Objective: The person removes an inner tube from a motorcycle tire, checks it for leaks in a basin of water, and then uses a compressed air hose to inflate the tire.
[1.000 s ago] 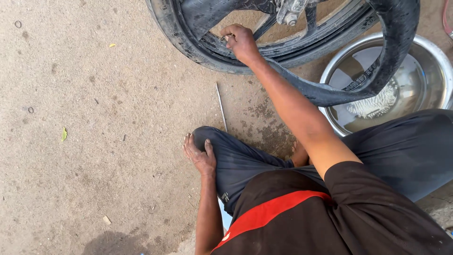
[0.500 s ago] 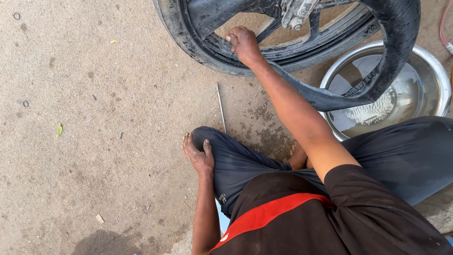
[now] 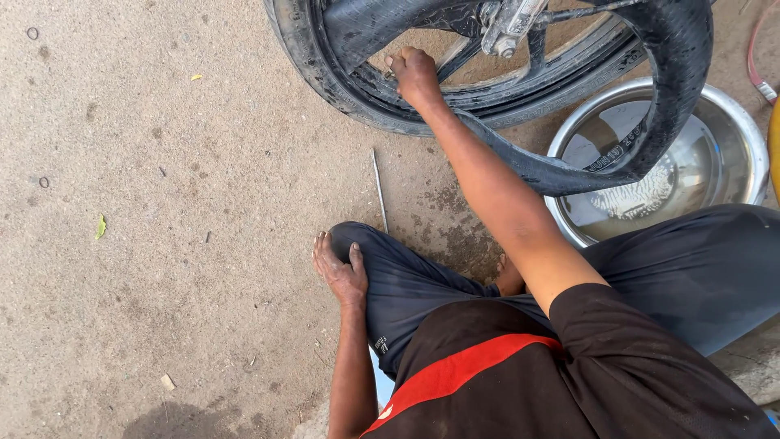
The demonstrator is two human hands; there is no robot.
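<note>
The person's right hand [image 3: 416, 75] reaches forward with its fingers clenched on the edge of the black rubber motorcycle tyre [image 3: 325, 65] mounted on its dark spoked wheel rim [image 3: 520, 89], which stands on the sandy concrete ground [image 3: 162, 203] at the top of the view. The left hand [image 3: 341, 272] rests flat, fingers released, on the bent knee in dark blue trousers [image 3: 414, 284]. A loose black inner tube [image 3: 674, 89] hangs over a round steel basin of water [image 3: 735, 122], and a thin metal rod [image 3: 379, 191] lies on the ground just beside the knee.

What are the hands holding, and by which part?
Right hand grips the wheel at its rim, inside the tyre. Left hand holds nothing; it rests on the knee.
</note>
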